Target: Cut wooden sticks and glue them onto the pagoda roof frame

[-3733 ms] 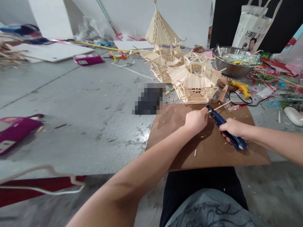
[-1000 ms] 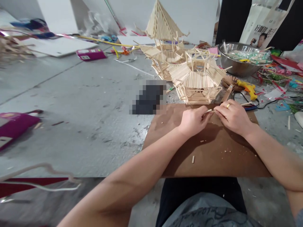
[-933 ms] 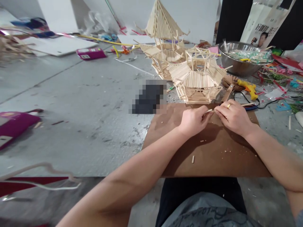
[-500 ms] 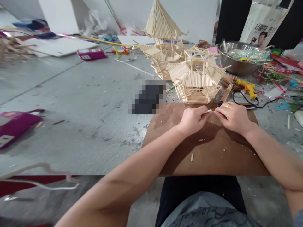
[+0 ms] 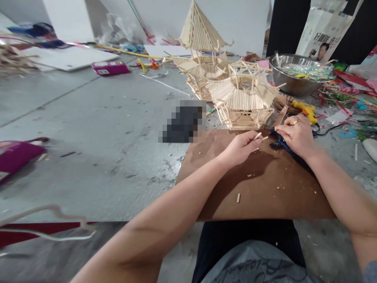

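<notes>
My left hand (image 5: 240, 148) is closed on short pale wooden sticks (image 5: 257, 136), whose ends poke out past the thumb and fingertips. My right hand (image 5: 296, 135), with a ring on one finger, hovers to the right with thumb and fingertips pinched together. Anything between those fingertips is too small to make out. Just under the right hand lies a dark blue-handled hand tool (image 5: 284, 146), partly hidden, its kind unclear. Beyond both hands stands a pavilion model section made of wooden sticks (image 5: 243, 100). Behind it rises a taller stick model with a pointed roof (image 5: 196, 29).
Brown paper (image 5: 218, 188) with wooden offcuts (image 5: 238, 198) covers the near table. A yellow glue gun (image 5: 306, 110) with a cord lies right of the models, near a metal bowl (image 5: 297, 84). A pixelated dark object (image 5: 184, 124) lies left; a purple box (image 5: 20, 157) sits further left.
My hands have drawn apart; the right hand has lifted slightly and moved right, exposing the blue-handled tool. More stick ends now show at my left fingertips.
</notes>
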